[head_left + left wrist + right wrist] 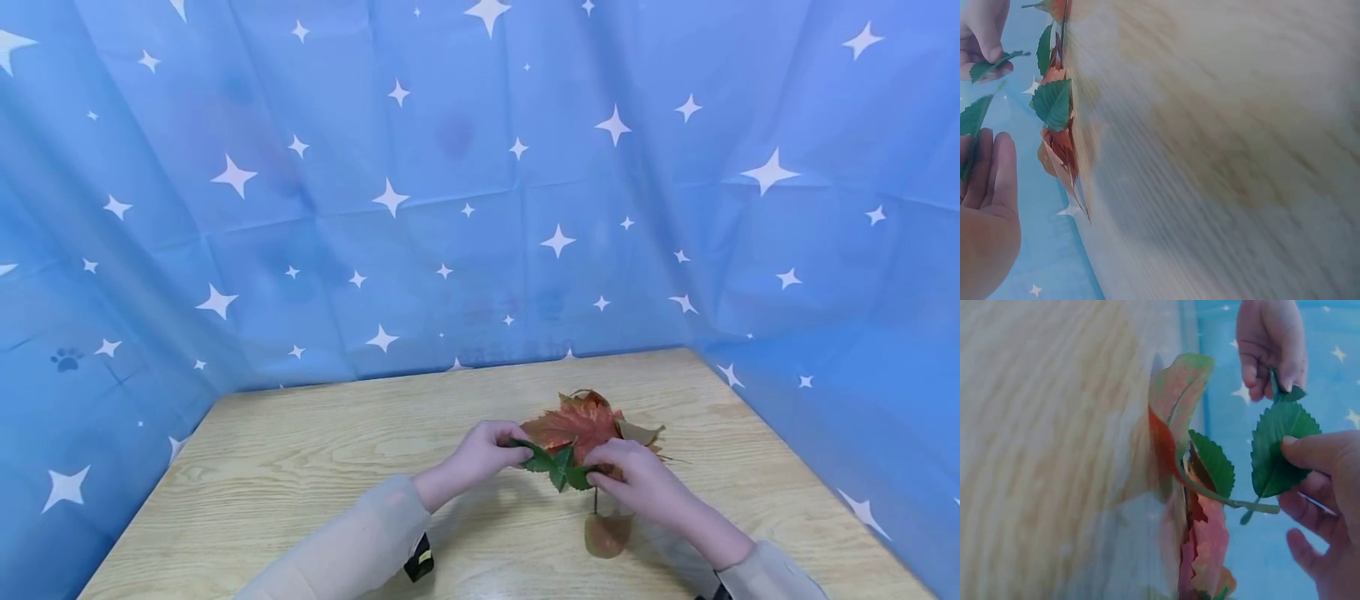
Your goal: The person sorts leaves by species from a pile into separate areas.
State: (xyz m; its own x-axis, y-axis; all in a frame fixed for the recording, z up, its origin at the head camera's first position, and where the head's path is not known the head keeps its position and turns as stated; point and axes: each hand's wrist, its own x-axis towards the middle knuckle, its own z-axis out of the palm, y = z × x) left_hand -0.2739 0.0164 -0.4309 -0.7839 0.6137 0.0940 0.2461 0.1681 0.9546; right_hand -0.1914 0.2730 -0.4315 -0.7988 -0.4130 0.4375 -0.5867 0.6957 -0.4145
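My left hand (491, 450) pinches a green leaf with toothed edges (537, 457), seen also as a green leaf (974, 117) in the left wrist view. With thumb and fingers, my right hand (641, 483) holds another green leaf (1282, 450). Between the hands in the head view is a further green leaf (561, 469). Just beyond them a large red maple leaf (573, 429) lies on a small pile. A reddish-green leaf with a long stem (607, 533) rests nearer me, below the right hand.
The pile, with a brownish leaf (639, 432) at its right, sits right of centre on the wood-grain table (315, 467). A blue curtain with white stars (450, 167) hangs behind and at both sides. A black strap piece (420, 558) shows under the left sleeve.
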